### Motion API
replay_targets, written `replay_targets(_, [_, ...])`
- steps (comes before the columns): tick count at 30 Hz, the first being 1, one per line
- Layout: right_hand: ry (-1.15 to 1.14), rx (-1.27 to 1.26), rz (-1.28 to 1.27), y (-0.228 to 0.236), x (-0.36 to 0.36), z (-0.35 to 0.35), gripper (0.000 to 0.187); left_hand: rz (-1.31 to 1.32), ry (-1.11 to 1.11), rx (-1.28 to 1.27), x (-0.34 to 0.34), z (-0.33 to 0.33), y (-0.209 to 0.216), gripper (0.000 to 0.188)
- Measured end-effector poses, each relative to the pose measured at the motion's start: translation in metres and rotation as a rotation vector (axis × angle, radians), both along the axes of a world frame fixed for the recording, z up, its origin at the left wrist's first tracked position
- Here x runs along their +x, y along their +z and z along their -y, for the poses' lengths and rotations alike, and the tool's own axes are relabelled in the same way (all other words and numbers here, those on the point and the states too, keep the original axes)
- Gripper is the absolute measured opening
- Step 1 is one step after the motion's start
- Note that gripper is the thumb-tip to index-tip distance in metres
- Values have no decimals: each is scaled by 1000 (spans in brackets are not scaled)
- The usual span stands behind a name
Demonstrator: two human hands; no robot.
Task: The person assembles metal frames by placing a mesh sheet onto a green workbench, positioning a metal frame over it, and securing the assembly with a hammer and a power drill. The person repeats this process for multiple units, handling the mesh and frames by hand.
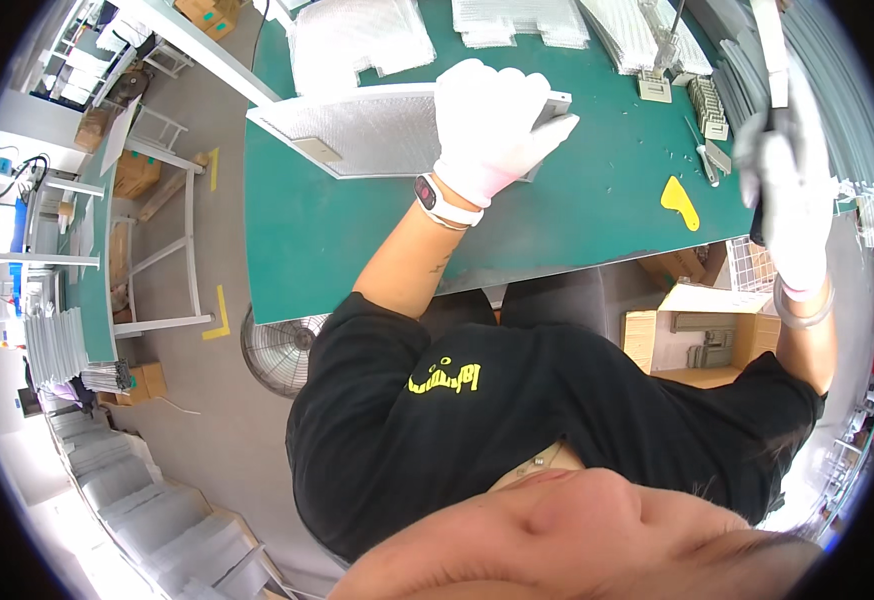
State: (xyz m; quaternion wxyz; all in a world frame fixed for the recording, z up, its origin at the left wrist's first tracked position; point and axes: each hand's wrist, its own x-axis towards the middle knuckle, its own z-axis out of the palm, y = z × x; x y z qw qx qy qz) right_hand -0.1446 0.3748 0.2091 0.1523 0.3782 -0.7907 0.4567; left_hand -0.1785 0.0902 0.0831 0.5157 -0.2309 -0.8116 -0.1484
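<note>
I am pressing my gloved left hand flat, fingers spread, on the right end of the metal mesh panel lying on the green table. My gloved right hand is closing around a dark tool handle, raised well apart, near the yellow scraper.

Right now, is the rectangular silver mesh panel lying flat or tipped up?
Flat: the rectangular silver mesh panel lies on the green table, with the left hand pressed on it.

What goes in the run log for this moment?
left hand: flat on mesh filter panel | right hand: gripping dark tool | green table: yellow scraper
</note>
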Motion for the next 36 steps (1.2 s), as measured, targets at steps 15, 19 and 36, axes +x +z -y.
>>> replay_targets(15, [-171, 655, -281, -38, 14, -13, 53, -17, -6, 1, -1, -8, -2, 33])
replay_targets(19, [-147, 683, 15, -10, 21, -5, 55, 16, 27, 0, 4, -6, 0, 33])
replay_targets(36, [-275, 562, -43, -65, 18, -3, 53, 34, 49, -28, 3, -7, -3, 39])
